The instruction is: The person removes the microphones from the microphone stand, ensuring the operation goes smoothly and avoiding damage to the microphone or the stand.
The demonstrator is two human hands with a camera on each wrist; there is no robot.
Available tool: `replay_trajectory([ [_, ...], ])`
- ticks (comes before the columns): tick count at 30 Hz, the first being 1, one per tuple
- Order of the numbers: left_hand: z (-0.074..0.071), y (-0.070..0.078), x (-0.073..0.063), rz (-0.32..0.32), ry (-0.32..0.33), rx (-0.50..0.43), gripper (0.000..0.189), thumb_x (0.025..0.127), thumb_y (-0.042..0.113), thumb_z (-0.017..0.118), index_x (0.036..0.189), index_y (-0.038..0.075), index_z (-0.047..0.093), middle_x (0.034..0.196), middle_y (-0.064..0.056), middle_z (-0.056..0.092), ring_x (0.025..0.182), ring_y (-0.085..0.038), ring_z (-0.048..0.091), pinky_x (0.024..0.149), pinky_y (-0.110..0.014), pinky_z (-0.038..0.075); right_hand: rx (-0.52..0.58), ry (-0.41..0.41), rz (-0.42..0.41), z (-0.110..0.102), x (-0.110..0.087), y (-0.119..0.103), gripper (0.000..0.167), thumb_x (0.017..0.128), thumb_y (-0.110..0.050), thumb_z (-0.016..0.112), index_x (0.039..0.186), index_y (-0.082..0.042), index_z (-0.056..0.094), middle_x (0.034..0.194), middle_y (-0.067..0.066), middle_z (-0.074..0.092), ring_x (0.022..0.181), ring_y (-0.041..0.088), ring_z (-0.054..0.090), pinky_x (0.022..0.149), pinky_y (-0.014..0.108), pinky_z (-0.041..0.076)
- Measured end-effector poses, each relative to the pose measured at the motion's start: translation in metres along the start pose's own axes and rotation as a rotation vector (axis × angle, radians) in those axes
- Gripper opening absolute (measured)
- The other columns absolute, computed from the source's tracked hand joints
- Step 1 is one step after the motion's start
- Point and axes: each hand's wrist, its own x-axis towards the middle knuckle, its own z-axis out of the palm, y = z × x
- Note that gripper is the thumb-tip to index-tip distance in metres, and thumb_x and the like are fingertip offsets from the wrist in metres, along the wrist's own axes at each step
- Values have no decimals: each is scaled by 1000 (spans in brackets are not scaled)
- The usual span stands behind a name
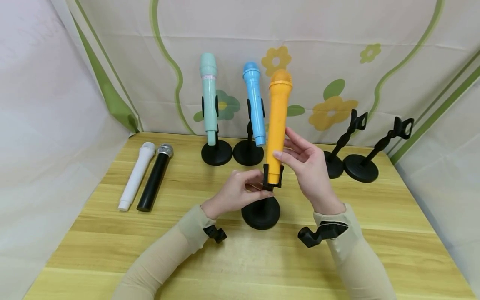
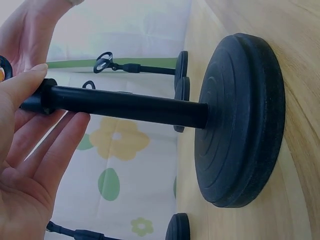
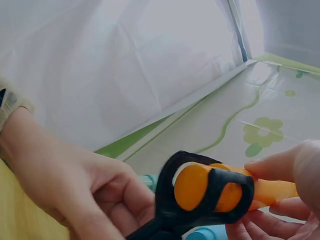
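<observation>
An orange microphone (image 1: 278, 121) stands tilted with its lower end inside the clip (image 3: 234, 197) of a black microphone stand (image 1: 261, 214). My right hand (image 1: 309, 166) pinches the microphone's lower body between thumb and fingers. With thumb and fingers my left hand (image 1: 240, 191) grips the top of the stand's post, just below the clip; the left wrist view shows that post (image 2: 125, 105) rising from a round base (image 2: 240, 120) on the table. In the right wrist view the orange end pokes through the clip's ring.
Behind, a mint microphone (image 1: 209, 96) and a blue microphone (image 1: 256, 104) sit in stands. White (image 1: 136, 177) and black (image 1: 155, 179) microphones lie on the left of the wooden table (image 1: 240, 266). Two microphone-free stands, one nearer the right edge (image 1: 361, 168), are at right. A patterned curtain (image 1: 300, 25) hangs behind.
</observation>
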Motion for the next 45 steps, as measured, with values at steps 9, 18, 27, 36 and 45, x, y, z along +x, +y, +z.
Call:
replay_trajectory([
  [9,2,1,0,-13,-3,-3,22,88,7,82,107,6,72,100,-2,74,87,-13,74,70,-29,62,87,111,-46,-10,31,-9,59,91,-5,78,146,-11,57,129,18,65,106,24,69,81,30,60],
  [18,1,2,-1,-22,-1,4,20,88,6,82,104,6,72,98,-2,74,86,-12,74,71,-29,62,48,148,31,-28,35,1,63,90,-12,81,147,-13,56,130,17,64,108,24,68,81,29,60],
  [27,1,1,-1,-33,1,-10,20,88,6,82,105,6,72,98,-2,74,87,-12,74,72,-29,62,9,146,67,-47,26,18,66,90,-8,80,149,-8,52,128,13,66,103,18,71,79,28,60],
  [36,0,0,-1,-42,2,-36,21,88,5,81,107,6,73,100,-3,75,86,-14,74,72,-30,62,-25,122,178,-74,8,38,72,87,-5,82,150,-4,48,121,7,68,97,14,72,77,30,60],
  [45,1,0,-1,-45,-1,-28,21,88,6,81,107,7,72,100,-1,74,87,-10,73,73,-31,62,-172,90,295,-108,-16,67,74,87,-5,82,151,0,45,116,4,68,94,11,73,75,30,61],
])
